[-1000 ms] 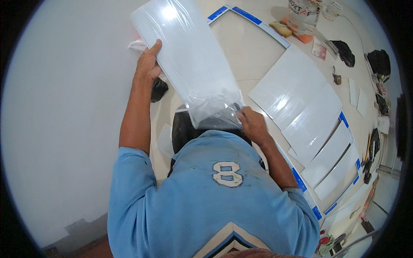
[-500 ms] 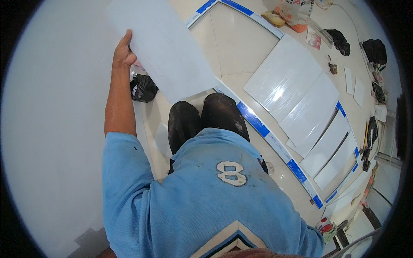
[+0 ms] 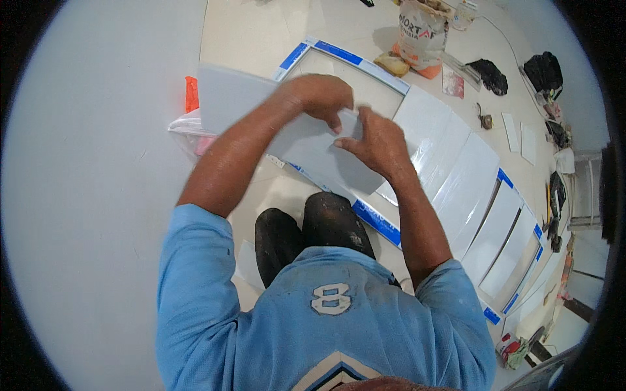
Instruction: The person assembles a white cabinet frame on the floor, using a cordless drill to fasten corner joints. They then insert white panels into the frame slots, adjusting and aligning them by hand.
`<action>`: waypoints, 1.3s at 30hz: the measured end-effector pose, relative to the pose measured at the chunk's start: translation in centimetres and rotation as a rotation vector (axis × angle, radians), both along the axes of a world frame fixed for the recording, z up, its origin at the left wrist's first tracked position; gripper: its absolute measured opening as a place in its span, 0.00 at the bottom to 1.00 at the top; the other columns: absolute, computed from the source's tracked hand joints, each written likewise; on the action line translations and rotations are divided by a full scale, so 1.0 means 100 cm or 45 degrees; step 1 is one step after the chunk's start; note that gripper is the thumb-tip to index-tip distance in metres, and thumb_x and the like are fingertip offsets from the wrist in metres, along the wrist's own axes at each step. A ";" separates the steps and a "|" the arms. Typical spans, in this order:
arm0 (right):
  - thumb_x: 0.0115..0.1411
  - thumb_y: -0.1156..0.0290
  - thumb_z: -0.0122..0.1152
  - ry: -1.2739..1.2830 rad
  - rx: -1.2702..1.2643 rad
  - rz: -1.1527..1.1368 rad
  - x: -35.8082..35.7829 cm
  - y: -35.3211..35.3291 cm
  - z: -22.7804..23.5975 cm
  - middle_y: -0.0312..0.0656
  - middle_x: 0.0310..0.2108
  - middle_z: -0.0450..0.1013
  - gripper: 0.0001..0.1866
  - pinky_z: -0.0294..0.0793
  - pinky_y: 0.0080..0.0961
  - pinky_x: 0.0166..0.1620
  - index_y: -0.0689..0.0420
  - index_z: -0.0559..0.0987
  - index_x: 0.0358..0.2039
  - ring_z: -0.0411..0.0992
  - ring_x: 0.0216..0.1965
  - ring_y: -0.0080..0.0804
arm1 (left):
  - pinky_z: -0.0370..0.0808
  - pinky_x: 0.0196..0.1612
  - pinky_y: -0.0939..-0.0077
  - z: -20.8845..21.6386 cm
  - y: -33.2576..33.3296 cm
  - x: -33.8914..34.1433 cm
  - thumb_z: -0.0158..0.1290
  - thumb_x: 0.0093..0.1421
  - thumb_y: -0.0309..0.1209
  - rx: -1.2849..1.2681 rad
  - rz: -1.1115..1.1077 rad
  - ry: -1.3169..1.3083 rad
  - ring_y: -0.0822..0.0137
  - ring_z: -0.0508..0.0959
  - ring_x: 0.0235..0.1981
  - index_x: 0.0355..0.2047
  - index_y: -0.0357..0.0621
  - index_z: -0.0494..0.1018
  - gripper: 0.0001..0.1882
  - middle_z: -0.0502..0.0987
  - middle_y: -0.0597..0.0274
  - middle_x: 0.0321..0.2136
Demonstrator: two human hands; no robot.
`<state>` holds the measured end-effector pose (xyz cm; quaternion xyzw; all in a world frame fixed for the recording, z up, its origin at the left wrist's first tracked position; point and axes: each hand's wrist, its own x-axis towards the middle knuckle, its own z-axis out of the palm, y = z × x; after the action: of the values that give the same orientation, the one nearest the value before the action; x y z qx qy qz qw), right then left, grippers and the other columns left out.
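Observation:
A long pale-grey panel [image 3: 326,156] lies slanted in front of my knees, across the near side of a frame [image 3: 376,223] covered in blue-and-white film. My left hand [image 3: 323,98] grips the panel's far edge, thumb on the face. Close beside it, my right hand [image 3: 385,140] holds the same edge near the panel's right end, thumb also on top. The fingers behind the edge are partly hidden. To the right, several glossy white panels [image 3: 430,124] sit side by side in the frame, with dark gaps between some.
A plain wall [image 3: 85,195] rises on the left, with a clear plastic bag [image 3: 189,130] and an orange item [image 3: 191,94] beside it. Beyond the frame stands a white-and-orange sack [image 3: 420,39]. Black plastic bags [image 3: 489,77] and narrow white strips [image 3: 528,143] lie farther right.
The panel has swung down and right over the frame. My left hand has moved from its left edge to its far edge. My right hand has come into view and taken hold.

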<state>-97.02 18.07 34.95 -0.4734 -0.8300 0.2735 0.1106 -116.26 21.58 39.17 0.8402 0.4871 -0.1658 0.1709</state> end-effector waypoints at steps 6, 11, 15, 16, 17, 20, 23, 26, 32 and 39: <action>0.64 0.57 0.72 0.529 -0.408 -0.291 0.011 0.014 -0.113 0.48 0.26 0.77 0.20 0.74 0.41 0.38 0.63 0.81 0.33 0.73 0.29 0.35 | 0.70 0.67 0.49 -0.050 -0.004 0.029 0.66 0.57 0.29 0.650 0.035 -0.353 0.49 0.78 0.61 0.43 0.44 0.84 0.13 0.83 0.46 0.51; 0.68 0.56 0.68 0.630 -0.586 -0.496 0.005 0.008 -0.164 0.42 0.25 0.73 0.21 0.72 0.36 0.36 0.65 0.80 0.34 0.69 0.29 0.29 | 0.58 0.72 0.37 -0.111 -0.068 -0.016 0.65 0.59 0.29 1.301 0.794 -0.613 0.38 0.60 0.73 0.70 0.41 0.67 0.38 0.64 0.37 0.68; 0.68 0.55 0.66 0.676 -0.649 -0.590 -0.020 0.005 -0.179 0.43 0.24 0.73 0.22 0.71 0.37 0.36 0.66 0.79 0.32 0.69 0.29 0.29 | 0.60 0.73 0.44 -0.187 -0.096 -0.050 0.61 0.64 0.31 1.067 1.345 -0.975 0.36 0.61 0.71 0.74 0.31 0.56 0.42 0.61 0.31 0.68; 0.69 0.55 0.66 0.688 -0.667 -0.626 -0.025 0.005 -0.196 0.43 0.24 0.73 0.23 0.71 0.37 0.36 0.66 0.79 0.32 0.69 0.29 0.29 | 0.60 0.73 0.46 -0.200 -0.098 -0.054 0.60 0.65 0.30 0.962 1.429 -1.111 0.36 0.63 0.70 0.74 0.29 0.55 0.42 0.62 0.31 0.67; 0.69 0.55 0.65 0.700 -0.686 -0.664 -0.031 0.004 -0.207 0.44 0.24 0.74 0.23 0.71 0.37 0.36 0.66 0.79 0.32 0.69 0.29 0.29 | 0.62 0.72 0.48 -0.207 -0.102 -0.057 0.60 0.65 0.30 0.851 1.486 -1.050 0.36 0.64 0.69 0.73 0.29 0.55 0.41 0.63 0.31 0.66; 0.69 0.60 0.65 0.873 -0.915 -0.916 -0.061 -0.007 -0.263 0.40 0.22 0.71 0.20 0.70 0.36 0.34 0.65 0.78 0.28 0.67 0.28 0.27 | 0.67 0.69 0.52 -0.242 -0.114 -0.070 0.58 0.65 0.29 0.685 1.477 -0.797 0.38 0.72 0.63 0.73 0.29 0.56 0.39 0.70 0.31 0.60; 0.69 0.64 0.66 1.013 -1.028 -1.116 -0.092 -0.006 -0.306 0.36 0.23 0.70 0.17 0.69 0.36 0.32 0.64 0.77 0.27 0.66 0.28 0.27 | 0.69 0.67 0.51 -0.284 -0.120 -0.096 0.58 0.66 0.28 0.455 1.376 -0.654 0.36 0.72 0.61 0.73 0.30 0.57 0.38 0.71 0.32 0.58; 0.69 0.64 0.66 1.010 -0.940 -1.295 -0.123 0.004 -0.344 0.38 0.26 0.72 0.16 0.70 0.36 0.35 0.64 0.78 0.29 0.67 0.29 0.28 | 0.69 0.67 0.49 -0.320 -0.106 -0.120 0.59 0.65 0.28 0.365 1.287 -0.687 0.35 0.72 0.62 0.74 0.33 0.57 0.39 0.71 0.31 0.60; 0.69 0.62 0.66 1.066 -0.738 -1.452 -0.167 0.010 -0.393 0.35 0.26 0.70 0.16 0.68 0.33 0.34 0.60 0.77 0.29 0.65 0.29 0.27 | 0.70 0.65 0.51 -0.365 -0.068 -0.163 0.59 0.65 0.25 0.279 1.197 -0.686 0.37 0.73 0.60 0.75 0.35 0.55 0.41 0.71 0.33 0.58; 0.70 0.62 0.65 1.090 -0.748 -1.528 -0.177 0.013 -0.407 0.32 0.25 0.66 0.18 0.66 0.31 0.34 0.58 0.75 0.26 0.62 0.29 0.24 | 0.72 0.65 0.53 -0.379 -0.043 -0.179 0.58 0.64 0.23 0.102 1.206 -0.669 0.38 0.73 0.61 0.76 0.38 0.53 0.42 0.70 0.36 0.59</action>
<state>-114.75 19.34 -5.72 -0.7034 -0.2123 0.5333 0.4193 -134.20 17.23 1.26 0.5478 0.7593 0.1637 0.3109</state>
